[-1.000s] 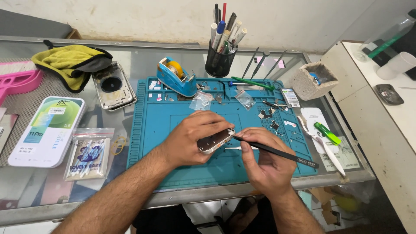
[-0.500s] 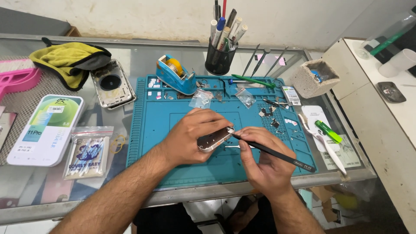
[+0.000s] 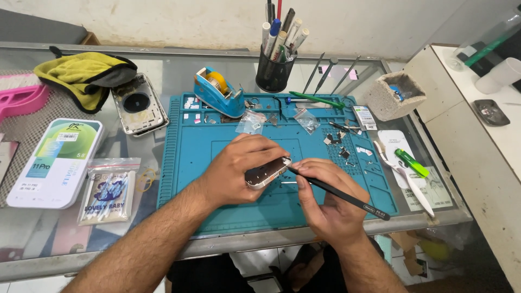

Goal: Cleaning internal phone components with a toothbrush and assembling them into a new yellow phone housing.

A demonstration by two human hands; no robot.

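Left hand grips the phone tilted on its long edge above the mat, near the mat's middle. Right hand pinches black tweezers pencil-style, tip at the phone's right end

Doing this step well, my read:
- keep the right wrist planted on the mat so only the fingers steer the tip
- left hand should hold the frame by its edges, firm but not squeezing; a tilted phone slips easily
- work the tip shallow and along the edge, don't lever hard against it
- keep whatever comes loose over the mat, not the glass counter beyond it

Near to far from the mat:
- small parts and two clear baggies on the mat's far half
- tape dispenser at the mat's far left corner, pen cup just behind the far edge
- green-handled tool and white tweezers right of the mat
- phone back housing and yellow cloth left-behind the mat; white box and swab packet to its left

Can't make out:
- tweezer tip contact point, hidden behind the phone end and the fingers
- which face of the phone is up; the left hand covers most of it
- what the small parts are, too small
- pink thing at far left, cut off by the frame
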